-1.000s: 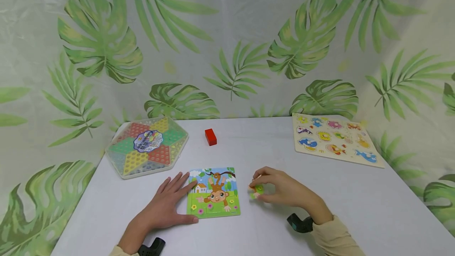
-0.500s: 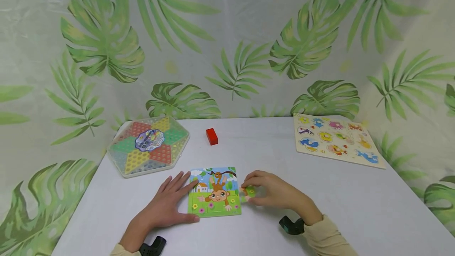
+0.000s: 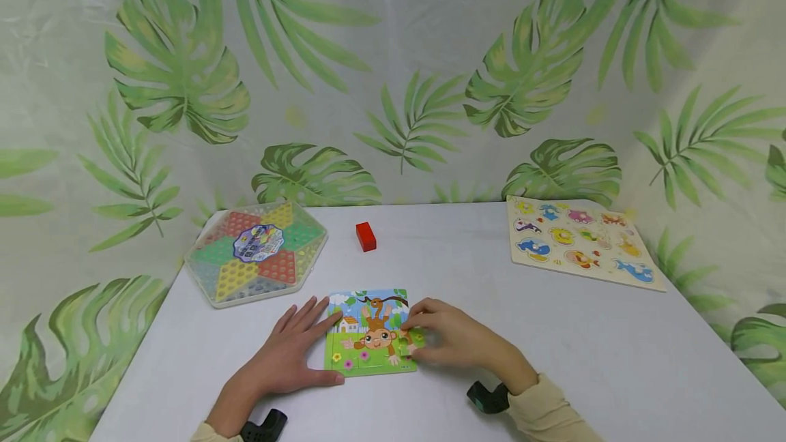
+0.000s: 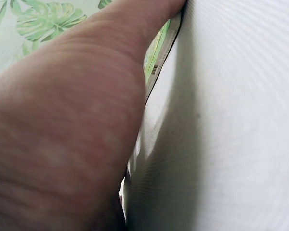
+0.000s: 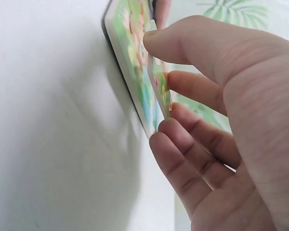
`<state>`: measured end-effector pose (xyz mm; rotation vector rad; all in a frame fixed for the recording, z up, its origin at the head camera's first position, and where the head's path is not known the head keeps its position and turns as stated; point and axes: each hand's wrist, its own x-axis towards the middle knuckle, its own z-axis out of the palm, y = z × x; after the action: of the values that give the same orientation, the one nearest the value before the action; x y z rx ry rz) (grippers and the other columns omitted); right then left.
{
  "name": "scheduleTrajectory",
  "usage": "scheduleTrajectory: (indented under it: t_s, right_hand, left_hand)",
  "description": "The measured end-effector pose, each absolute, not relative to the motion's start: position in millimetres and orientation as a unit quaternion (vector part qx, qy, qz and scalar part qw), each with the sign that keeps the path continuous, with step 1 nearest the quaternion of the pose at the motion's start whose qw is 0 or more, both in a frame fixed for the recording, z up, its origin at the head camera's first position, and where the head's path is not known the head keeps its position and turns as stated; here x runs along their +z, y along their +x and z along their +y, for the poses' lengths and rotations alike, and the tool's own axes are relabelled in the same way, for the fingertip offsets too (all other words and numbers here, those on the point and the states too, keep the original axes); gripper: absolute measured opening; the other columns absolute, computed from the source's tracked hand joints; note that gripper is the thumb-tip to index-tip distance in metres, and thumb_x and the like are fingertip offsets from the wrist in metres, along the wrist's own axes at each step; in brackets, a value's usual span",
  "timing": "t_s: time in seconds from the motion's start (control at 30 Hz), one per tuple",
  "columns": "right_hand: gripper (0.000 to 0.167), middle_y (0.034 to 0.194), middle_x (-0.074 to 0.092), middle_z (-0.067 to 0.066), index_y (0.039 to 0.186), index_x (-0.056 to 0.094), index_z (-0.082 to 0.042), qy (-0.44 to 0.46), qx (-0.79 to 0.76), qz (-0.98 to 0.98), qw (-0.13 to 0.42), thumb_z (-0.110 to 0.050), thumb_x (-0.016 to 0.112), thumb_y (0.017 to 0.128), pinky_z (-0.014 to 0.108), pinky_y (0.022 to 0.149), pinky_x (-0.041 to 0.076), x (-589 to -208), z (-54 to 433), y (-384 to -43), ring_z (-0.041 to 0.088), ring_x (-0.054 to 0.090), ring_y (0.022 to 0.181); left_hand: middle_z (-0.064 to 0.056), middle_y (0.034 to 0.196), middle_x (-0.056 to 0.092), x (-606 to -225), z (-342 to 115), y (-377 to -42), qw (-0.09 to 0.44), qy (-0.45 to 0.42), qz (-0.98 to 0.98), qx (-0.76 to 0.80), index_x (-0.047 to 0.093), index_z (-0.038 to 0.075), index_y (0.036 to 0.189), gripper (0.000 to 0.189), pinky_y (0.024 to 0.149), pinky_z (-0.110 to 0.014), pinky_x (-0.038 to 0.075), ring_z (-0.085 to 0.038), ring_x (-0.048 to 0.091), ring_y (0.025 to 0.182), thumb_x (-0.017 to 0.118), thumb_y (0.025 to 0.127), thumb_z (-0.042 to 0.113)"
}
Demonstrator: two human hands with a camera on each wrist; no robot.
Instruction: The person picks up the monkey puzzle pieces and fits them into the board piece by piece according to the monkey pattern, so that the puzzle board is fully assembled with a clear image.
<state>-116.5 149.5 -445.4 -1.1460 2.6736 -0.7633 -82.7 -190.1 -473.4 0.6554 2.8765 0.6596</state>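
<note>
A square monkey jigsaw puzzle (image 3: 368, 353) lies flat on the white table in the head view. My left hand (image 3: 288, 353) rests spread along its left side, with fingertips and thumb touching its edge. My right hand (image 3: 457, 336) pinches a small puzzle piece (image 3: 413, 341) over the puzzle's right edge. In the right wrist view, thumb and fingers hold this thin puzzle piece (image 5: 159, 86) tilted just above the board. The left wrist view mostly shows the hand's heel and thumb (image 4: 77, 120), with a strip of the puzzle's edge (image 4: 159, 62) beyond.
A hexagonal Chinese checkers board (image 3: 258, 251) lies at the back left. Behind the puzzle stands a red block (image 3: 366, 237). At the back right lies a wooden sea-animal puzzle board (image 3: 580, 241). A leaf-patterned cloth (image 3: 405, 121) hangs behind the table.
My right hand has moved left with the puzzle piece, from the table beside the puzzle to over its right edge. My left hand has stayed on the puzzle's left side.
</note>
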Motion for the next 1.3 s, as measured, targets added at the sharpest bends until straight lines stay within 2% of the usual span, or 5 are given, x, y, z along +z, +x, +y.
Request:
scheduleTrajectory:
  t_s: [0.43,0.77,1.07,1.3]
  right_hand:
    - [0.036,0.124,0.062,-0.005,0.127,0.075,-0.019,-0.414,-0.224,0.88,0.058,-0.033,0.077,0.094,0.027,0.09,0.053,-454.0,135.0,-113.5,0.008,0.054,0.104]
    - [0.037,0.125,0.06,-0.006,0.131,0.073,-0.021,-0.415,-0.216,0.88,0.082,-0.035,0.074,0.097,0.02,0.086,0.049,-452.9,128.5,-114.3,0.005,0.05,0.101]
    - [0.035,0.119,0.062,-0.006,0.129,0.074,-0.02,-0.422,-0.191,0.884,0.056,-0.031,0.074,0.097,0.022,0.086,0.049,-452.5,125.3,-112.1,0.007,0.049,0.101]
    - [0.036,0.118,0.063,-0.006,0.133,0.072,-0.023,-0.394,-0.216,0.891,0.063,-0.031,0.072,0.098,0.023,0.088,0.05,-459.5,127.3,-104.3,0.006,0.049,0.103]
  left_hand:
    - [-0.007,0.173,0.021,-473.7,-190.5,-83.7,0.059,0.218,0.95,0.215,0.04,0.024,0.16,0.108,0.127,-0.062,0.009,-0.034,0.012,0.16,0.069,0.074,0.083]
    - [-0.007,0.172,0.021,-473.2,-191.3,-84.1,0.051,0.222,0.95,0.215,0.04,0.024,0.16,0.108,0.127,-0.063,0.009,-0.034,0.013,0.16,0.069,0.075,0.083]
    - [-0.007,0.172,0.021,-472.0,-191.5,-84.4,0.054,0.219,0.95,0.217,0.04,0.024,0.16,0.107,0.127,-0.063,0.008,-0.034,0.012,0.16,0.069,0.075,0.082]
    - [-0.008,0.172,0.022,-473.6,-191.2,-82.8,0.055,0.221,0.948,0.222,0.041,0.023,0.16,0.107,0.127,-0.063,0.009,-0.036,0.013,0.16,0.07,0.075,0.081]
